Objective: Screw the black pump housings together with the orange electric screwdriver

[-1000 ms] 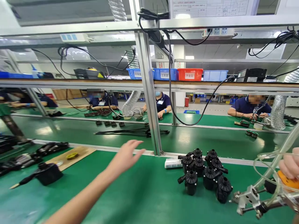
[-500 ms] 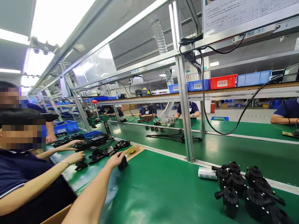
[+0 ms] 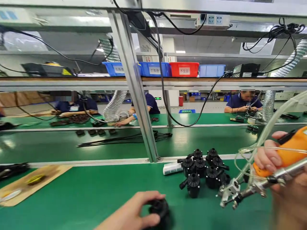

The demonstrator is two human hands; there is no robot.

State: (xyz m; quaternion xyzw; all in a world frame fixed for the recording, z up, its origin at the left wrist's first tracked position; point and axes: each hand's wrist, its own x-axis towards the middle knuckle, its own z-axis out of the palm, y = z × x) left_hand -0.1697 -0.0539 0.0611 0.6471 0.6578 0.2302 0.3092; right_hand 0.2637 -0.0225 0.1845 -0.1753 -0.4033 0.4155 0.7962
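My left hand (image 3: 134, 209) is closed around a round black plastic pump housing (image 3: 160, 209) low over the green bench, its thumb and fingers on the sides. My right hand (image 3: 267, 156) grips an orange power screwdriver (image 3: 294, 147) at the right edge. A metal nose with a clear feed tube (image 3: 275, 115) points down and left from the tool. Between the two hands, several black pumps (image 3: 193, 183) stand upright in a cluster, spouts pointing various ways. The tool's nose overlaps the nearest pumps in view; contact cannot be made out.
A white roll (image 3: 172, 168) lies beside the pumps. At left, a brown board (image 3: 55, 172) holds a yellow tape roll (image 3: 35, 179). A metal post (image 3: 136, 83) rises behind the bench. Blue bins (image 3: 155, 68) and a red bin (image 3: 184, 69) line the shelf. Co-workers sit across.
The view has swung right. My left hand has brought the black housing from beside the brown board toward the pump cluster. My right hand with the orange screwdriver has come into view.
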